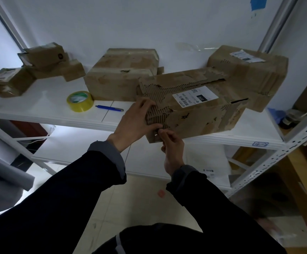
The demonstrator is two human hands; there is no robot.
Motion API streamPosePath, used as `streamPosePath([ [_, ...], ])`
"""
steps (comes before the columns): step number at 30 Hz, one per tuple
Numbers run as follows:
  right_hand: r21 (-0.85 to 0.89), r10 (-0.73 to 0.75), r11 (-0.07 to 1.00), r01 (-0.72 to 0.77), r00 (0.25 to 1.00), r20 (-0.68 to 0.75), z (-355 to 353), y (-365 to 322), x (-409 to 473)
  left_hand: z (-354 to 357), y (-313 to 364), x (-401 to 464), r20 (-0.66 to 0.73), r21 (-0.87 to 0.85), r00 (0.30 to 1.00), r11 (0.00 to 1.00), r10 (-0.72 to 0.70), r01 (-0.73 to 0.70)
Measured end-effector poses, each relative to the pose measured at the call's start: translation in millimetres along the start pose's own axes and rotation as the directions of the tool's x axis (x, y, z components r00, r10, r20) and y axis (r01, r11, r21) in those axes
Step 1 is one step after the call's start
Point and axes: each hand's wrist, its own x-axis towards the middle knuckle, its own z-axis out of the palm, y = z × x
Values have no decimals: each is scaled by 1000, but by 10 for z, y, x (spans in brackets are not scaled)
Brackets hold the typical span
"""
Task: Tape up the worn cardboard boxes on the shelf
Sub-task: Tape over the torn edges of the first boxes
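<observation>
A worn cardboard box [200,110] with torn, ribbed patches and a white shipping label lies at the front edge of the white shelf [44,107], its near left corner jutting past the edge. My left hand [139,120] lies over that torn corner, with its fingers on top and its thumb along the front face. My right hand [171,142] is just below, its fingertips pinching something at the lower edge of the corner; what it pinches is too small to make out. A roll of yellow tape [80,101] stands on the shelf to the left.
A blue pen [109,108] lies beside the tape. A second box [121,74] stands behind, a third box [249,74] at the back right, and small boxes [29,68] are piled at the left. A metal upright [277,158] frames the right side, and a lower shelf shows beneath.
</observation>
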Motion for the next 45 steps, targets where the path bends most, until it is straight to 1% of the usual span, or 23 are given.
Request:
streamPosePath([
  [5,-20,14,1000,-13,1000,20,-15,40,-35,38,14,41,-30,12,1000,1000,-7,7],
  [9,29,-13,999,13,1000,-8,29,100,-84,64,-18,55,-22,19,1000,1000,-16,16],
  [12,94,-7,995,11,999,-43,9,126,-81,79,-41,64,-19,25,1000,999,-21,22],
  [20,142,-95,984,109,991,-99,24,210,67,77,-24,36,-27,21,1000,1000,-7,7],
  [25,125,-133,981,150,982,-137,59,263,97,67,-2,12,-42,26,999,1000,-6,7],
  [27,85,-153,982,168,975,-160,67,266,99,70,3,15,-48,40,999,999,-7,9],
  [30,-43,-211,977,207,959,-190,59,254,118,80,19,23,-49,66,999,998,-10,13],
  [33,-208,-225,961,183,954,-200,33,250,141,100,28,31,-44,104,999,994,-23,27],
  [36,-283,-221,946,156,951,-215,-31,300,143,115,27,21,-45,102,999,994,-21,26],
  [41,-371,-216,918,143,962,-165,-118,259,178,129,11,6,-53,109,999,994,-3,9],
  [43,-429,-263,885,183,955,-135,-158,222,200,141,8,-6,-60,110,998,994,3,3],
  [45,-505,-346,824,256,934,-91,-187,174,229,154,15,-31,-63,106,998,994,10,-3],
])
